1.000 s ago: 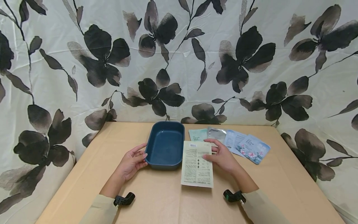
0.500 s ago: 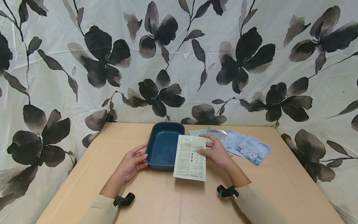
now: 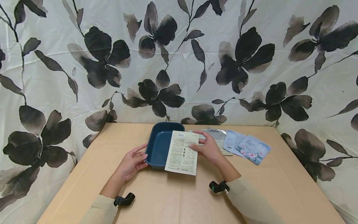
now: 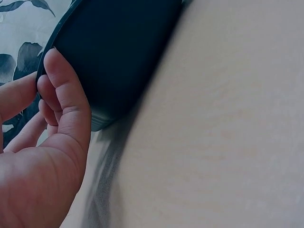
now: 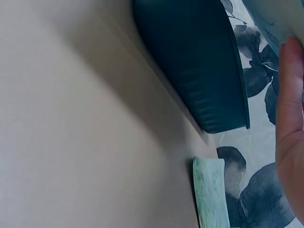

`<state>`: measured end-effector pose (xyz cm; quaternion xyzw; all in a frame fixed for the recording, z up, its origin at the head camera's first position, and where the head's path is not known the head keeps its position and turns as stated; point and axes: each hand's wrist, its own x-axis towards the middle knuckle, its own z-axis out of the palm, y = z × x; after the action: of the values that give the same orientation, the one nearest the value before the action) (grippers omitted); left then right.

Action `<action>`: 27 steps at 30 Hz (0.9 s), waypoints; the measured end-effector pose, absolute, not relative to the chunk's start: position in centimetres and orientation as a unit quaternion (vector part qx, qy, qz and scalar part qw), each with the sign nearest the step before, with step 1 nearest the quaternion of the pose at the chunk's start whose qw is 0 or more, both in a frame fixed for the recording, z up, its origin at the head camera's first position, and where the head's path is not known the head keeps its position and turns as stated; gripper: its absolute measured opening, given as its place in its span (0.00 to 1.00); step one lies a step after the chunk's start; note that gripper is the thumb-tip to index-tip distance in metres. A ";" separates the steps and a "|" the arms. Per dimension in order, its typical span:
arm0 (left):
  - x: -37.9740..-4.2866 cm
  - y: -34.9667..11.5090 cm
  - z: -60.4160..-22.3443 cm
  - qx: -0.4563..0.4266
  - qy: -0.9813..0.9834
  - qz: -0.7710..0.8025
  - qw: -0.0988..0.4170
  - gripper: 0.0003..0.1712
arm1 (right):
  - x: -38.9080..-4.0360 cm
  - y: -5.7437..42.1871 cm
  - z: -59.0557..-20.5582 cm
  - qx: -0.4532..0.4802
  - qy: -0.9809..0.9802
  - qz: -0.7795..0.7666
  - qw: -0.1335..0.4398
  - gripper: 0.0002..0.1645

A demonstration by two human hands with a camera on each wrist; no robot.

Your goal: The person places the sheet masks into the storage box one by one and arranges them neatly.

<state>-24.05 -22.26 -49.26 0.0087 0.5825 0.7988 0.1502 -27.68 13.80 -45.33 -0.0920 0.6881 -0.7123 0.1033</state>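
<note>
Your right hand pinches the packet; the tray lies left of that grip, held by your left hand

Pale packet with barcode and print too small to read, blue packets with unreadable lettering

Grips dark blue bin at its rim with left hand, lower left. Sets thumb along bin's side, tip at rim; touches rim from the left with one of the other fingers. Runs out of view at top, bin only. Shows pale, blurry counter across right side, grey shadow below bin, white floral cloth at upper left.
</note>
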 end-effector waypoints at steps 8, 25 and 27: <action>-24.1 -22.2 -49.3 0.001 0.584 0.798 0.146 0.38 | -28.5 12.5 -45.1 -0.086 0.686 -0.715 0.101 0.42; -24.2 -22.3 -49.4 -0.002 0.586 0.796 0.152 0.39 | -30.5 9.6 -44.9 -0.110 0.688 -0.710 0.102 0.44; -24.2 -22.3 -49.5 -0.002 0.586 0.796 0.153 0.39 | -30.8 9.2 -44.9 -0.106 0.692 -0.707 0.102 0.43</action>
<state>-24.24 -22.31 -49.45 -0.0020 0.5856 0.7960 0.1533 -30.80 9.22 -44.93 -0.1064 0.6921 -0.7066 0.1024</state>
